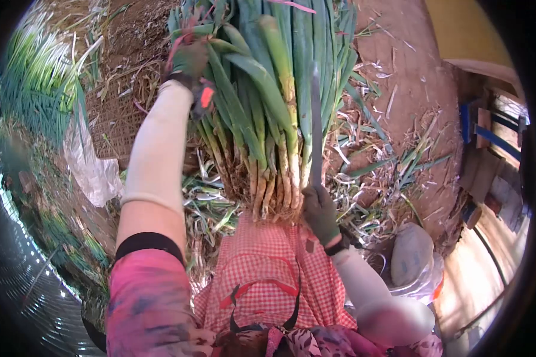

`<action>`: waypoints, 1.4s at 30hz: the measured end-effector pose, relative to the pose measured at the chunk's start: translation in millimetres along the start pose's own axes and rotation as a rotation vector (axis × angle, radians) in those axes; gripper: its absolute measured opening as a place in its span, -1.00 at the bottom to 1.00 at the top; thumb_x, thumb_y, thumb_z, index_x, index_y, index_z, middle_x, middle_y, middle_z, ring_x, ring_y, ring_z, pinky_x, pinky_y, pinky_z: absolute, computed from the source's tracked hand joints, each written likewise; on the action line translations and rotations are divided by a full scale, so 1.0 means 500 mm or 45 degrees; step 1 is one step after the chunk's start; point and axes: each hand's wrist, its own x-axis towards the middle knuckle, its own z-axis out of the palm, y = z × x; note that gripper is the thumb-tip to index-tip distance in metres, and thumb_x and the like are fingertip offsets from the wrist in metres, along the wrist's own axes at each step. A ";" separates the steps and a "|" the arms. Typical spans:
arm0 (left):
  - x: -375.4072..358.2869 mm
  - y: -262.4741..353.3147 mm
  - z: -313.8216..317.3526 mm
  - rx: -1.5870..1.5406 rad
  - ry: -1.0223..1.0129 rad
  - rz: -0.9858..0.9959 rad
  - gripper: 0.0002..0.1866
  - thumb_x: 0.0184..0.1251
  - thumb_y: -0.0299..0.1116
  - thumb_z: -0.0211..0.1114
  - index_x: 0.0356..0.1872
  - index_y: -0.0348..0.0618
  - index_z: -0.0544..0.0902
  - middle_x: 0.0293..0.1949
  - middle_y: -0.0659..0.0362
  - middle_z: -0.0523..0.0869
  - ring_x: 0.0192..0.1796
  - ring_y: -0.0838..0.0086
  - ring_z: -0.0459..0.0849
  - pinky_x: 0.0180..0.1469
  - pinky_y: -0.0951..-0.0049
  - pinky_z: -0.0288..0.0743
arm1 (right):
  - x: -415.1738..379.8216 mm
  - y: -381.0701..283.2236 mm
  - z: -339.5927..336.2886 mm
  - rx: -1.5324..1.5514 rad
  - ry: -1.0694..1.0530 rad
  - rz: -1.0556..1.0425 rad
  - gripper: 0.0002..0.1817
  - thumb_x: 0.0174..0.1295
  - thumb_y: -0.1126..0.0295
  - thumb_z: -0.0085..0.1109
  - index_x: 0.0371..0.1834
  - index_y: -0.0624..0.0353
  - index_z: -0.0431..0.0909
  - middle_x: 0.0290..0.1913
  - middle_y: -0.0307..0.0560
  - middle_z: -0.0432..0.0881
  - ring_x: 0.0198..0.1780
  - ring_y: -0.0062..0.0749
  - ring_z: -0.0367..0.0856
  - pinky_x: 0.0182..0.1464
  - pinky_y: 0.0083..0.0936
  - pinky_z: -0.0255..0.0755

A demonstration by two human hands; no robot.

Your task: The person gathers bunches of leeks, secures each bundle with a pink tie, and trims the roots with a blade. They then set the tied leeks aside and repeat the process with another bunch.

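Observation:
A large bundle of long green onions [274, 89] lies in front of me, its rooted white ends toward my checked apron [259, 268]. My gloved left hand [189, 58] is at the bundle's upper left side, closed around pink ties [175, 44]; its fingers are partly hidden by leaves. In my gloved right hand [320, 213], closed near the root ends, is the handle of a long flat blade [316, 128]. The blade points away from me and lies over the right part of the bundle.
More green onions [41, 89] lie at the far left, beside a crumpled plastic sheet [89, 160]. Leaf scraps [411, 160] litter the brown ground to the right. A pale sack [412, 256] sits at the lower right, near wooden pieces [482, 172].

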 end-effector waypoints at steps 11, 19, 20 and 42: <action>-0.907 -0.277 -0.181 0.149 0.123 -0.985 -0.70 0.16 -0.35 0.19 -0.04 -0.02 0.56 -0.39 0.09 0.69 -0.34 0.20 0.67 -0.31 0.22 0.53 | -0.179 -0.045 -0.072 0.380 -0.294 0.622 -0.88 0.32 0.47 -0.09 -0.21 0.18 0.48 -0.60 -0.38 0.36 -0.66 -0.71 0.30 -0.63 -0.67 0.28; -1.944 0.264 0.118 -0.179 -0.082 -2.035 -0.78 0.17 -0.44 0.16 -0.14 -0.14 0.56 -0.47 0.03 0.62 -0.44 0.20 0.62 -0.46 0.21 0.46 | -0.106 0.019 0.000 -0.648 -1.050 -0.218 -0.88 0.34 0.40 -0.07 -0.24 0.14 0.49 -0.60 -0.37 0.36 -0.62 -0.69 0.34 -0.61 -0.65 0.28; -1.985 0.398 0.140 -0.460 -0.049 -2.367 -0.79 0.12 -0.44 0.21 -0.17 -0.15 0.57 -0.46 0.04 0.63 -0.43 0.20 0.62 -0.48 0.23 0.45 | -0.087 -0.001 0.005 -0.855 -1.156 -0.419 -0.87 0.35 0.40 -0.08 -0.23 0.12 0.49 -0.59 -0.38 0.37 -0.59 -0.68 0.37 -0.58 -0.63 0.29; -1.918 1.109 0.233 -0.932 -0.427 -3.169 -0.55 0.40 0.02 -0.03 -0.15 -0.14 0.64 -0.19 -0.01 0.70 -0.14 0.10 0.66 -0.13 0.24 0.50 | -0.393 0.226 0.305 -1.126 -1.688 0.843 -0.93 0.30 0.41 0.06 -0.29 0.14 0.51 -0.52 -0.41 0.41 -0.55 -0.77 0.34 -0.54 -0.71 0.24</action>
